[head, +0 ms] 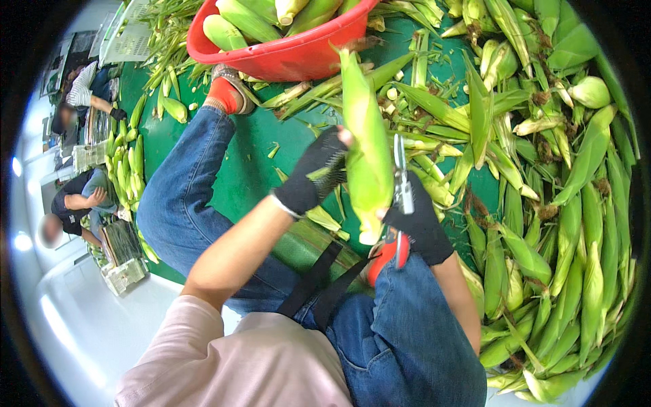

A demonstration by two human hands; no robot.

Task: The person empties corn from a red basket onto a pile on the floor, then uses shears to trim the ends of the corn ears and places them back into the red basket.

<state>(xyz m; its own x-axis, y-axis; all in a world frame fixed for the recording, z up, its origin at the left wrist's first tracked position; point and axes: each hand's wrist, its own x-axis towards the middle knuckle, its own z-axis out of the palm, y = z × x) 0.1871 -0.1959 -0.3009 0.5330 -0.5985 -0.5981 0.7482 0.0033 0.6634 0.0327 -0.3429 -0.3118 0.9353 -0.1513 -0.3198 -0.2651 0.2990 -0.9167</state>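
Observation:
Between my hands an ear of corn in pale green husk stands nearly upright, its cut stem end toward me. My left hand, in a black fingerless glove, is at the ear's left side, thumb tip close to the husk; whether it grips is unclear. My right hand, gloved the same way, has its fingertips at the ear's lower end. It also holds pruning shears with metal blades pointing up and away and a red-orange handle. Part of the handle is hidden by the hand.
Ahead stands a red plastic tub of husked-in corn. A large heap of corn ears lies at right. Cut husk leaves litter the green floor. Two people work at far left beside a row of corn and a white crate.

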